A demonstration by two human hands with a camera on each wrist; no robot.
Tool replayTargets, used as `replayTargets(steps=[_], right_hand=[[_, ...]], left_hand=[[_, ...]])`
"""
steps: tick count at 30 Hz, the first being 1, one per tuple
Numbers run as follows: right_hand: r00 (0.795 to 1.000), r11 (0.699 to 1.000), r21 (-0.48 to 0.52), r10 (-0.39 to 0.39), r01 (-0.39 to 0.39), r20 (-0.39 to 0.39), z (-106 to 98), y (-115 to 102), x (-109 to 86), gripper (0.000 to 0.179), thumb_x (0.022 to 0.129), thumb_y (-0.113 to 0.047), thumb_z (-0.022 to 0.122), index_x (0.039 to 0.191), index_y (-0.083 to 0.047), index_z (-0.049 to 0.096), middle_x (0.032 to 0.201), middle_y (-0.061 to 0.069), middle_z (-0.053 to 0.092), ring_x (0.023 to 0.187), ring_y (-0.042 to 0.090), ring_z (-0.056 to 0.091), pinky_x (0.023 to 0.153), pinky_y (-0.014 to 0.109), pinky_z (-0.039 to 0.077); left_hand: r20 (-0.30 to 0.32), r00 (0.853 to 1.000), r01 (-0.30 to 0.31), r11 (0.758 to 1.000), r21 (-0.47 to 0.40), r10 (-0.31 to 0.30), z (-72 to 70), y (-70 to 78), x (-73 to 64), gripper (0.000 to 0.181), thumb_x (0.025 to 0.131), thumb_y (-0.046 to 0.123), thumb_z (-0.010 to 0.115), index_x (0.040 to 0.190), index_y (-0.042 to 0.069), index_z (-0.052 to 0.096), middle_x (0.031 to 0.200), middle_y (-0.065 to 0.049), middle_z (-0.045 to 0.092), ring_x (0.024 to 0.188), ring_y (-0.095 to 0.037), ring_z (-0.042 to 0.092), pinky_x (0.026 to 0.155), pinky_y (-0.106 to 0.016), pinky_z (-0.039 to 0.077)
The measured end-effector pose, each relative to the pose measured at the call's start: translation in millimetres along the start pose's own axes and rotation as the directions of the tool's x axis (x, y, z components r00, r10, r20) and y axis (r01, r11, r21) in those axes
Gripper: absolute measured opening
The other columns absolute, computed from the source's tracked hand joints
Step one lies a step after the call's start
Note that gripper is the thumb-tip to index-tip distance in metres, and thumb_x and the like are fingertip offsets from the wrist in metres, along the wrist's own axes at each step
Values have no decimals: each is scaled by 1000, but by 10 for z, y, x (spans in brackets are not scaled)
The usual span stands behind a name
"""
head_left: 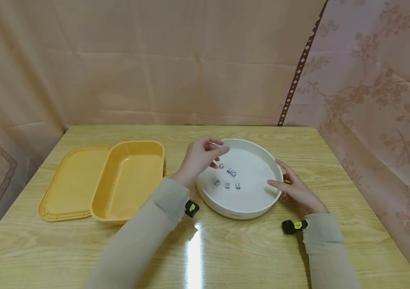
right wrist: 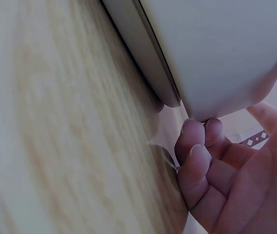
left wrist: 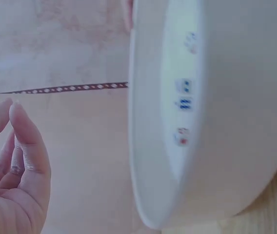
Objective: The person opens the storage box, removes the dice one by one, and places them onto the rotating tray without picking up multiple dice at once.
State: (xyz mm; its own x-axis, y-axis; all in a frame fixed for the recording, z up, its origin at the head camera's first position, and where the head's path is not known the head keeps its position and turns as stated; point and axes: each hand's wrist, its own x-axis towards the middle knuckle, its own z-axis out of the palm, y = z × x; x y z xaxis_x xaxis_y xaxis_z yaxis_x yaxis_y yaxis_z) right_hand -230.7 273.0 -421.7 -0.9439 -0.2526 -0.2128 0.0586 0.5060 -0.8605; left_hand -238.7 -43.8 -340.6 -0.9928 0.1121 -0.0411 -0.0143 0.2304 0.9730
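A round white tray (head_left: 250, 198) with a raised rim rests on the table, and several small white dice (head_left: 228, 186) with blue pips lie in its left half. My left hand (head_left: 199, 156) hovers over the tray's left edge, fingers loosely bent. In the left wrist view, the thumb and forefinger of that hand (left wrist: 24, 180) come close at the tips, and I see nothing between them. At the right side of the tray, my right hand (head_left: 299, 192) grips the rim, thumb over the inside. The right wrist view shows its curled fingers (right wrist: 194, 170) against the outer wall.
Left of the tray stands a yellow rectangular box (head_left: 125, 184). A matching yellow lid (head_left: 71, 184) lies flat beside it, partly behind the box. Cloth curtains (head_left: 176, 72) hang behind the table (head_left: 234, 253) and along both sides.
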Motion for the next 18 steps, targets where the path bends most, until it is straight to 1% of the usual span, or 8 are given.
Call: replayTargets(steps=[2,4,5,8,12,14,18], right_hand=[[1000,1000,-3,1,-1,-2,2,0,3,88,96,-33,65,160,-30,5,103,18,48,66,16,51,61,29,48],[1000,1000,-3,3,-3,-4,4,1,5,88,96,-34,66,160,-30,5,102,17,48,66,16,50,60,29,48],[1000,1000,-3,4,-4,-5,6,2,7,88,96,-34,66,160,-30,5,102,17,48,66,16,50,60,29,48],[1000,1000,1,5,-5,-4,8,6,9,89,96,-34,66,160,-30,5,102,17,47,66,16,50,60,29,48],[1000,1000,1,8,-8,-7,5,9,5,89,96,-34,66,160,-30,5,103,17,47,66,16,50,60,29,47],[1000,1000,-3,7,-7,-8,2,8,2,89,96,-34,66,160,-30,5,103,17,47,66,16,50,60,28,47],[1000,1000,-4,4,-4,-9,1,0,-3,88,96,-34,66,160,-29,5,103,17,47,66,16,50,60,29,48]], left_hand=[[1,1000,-5,1000,1,5,-9,39,-23,32,88,29,76,113,12,66,94,-8,69,74,-18,63,61,-27,59],[11,1000,-13,1000,13,13,-21,72,-47,32,89,30,76,113,12,66,97,-12,70,72,-19,64,61,-27,59],[16,1000,-17,1000,16,17,-27,88,-61,33,89,30,76,114,12,66,98,-14,71,69,-17,63,61,-27,59],[31,999,-23,999,24,22,-57,133,-106,33,88,31,76,114,13,66,103,-17,71,70,-17,63,62,-28,59],[41,999,-31,999,36,30,-115,195,-169,34,88,32,76,115,14,66,101,-13,71,75,-19,64,63,-28,59],[37,999,-39,998,40,37,-154,223,-198,34,88,33,76,115,15,66,99,-9,71,76,-20,64,63,-28,59],[24,999,-48,998,44,47,-239,267,-250,33,87,32,77,114,16,66,97,-8,72,77,-20,64,63,-28,59]])
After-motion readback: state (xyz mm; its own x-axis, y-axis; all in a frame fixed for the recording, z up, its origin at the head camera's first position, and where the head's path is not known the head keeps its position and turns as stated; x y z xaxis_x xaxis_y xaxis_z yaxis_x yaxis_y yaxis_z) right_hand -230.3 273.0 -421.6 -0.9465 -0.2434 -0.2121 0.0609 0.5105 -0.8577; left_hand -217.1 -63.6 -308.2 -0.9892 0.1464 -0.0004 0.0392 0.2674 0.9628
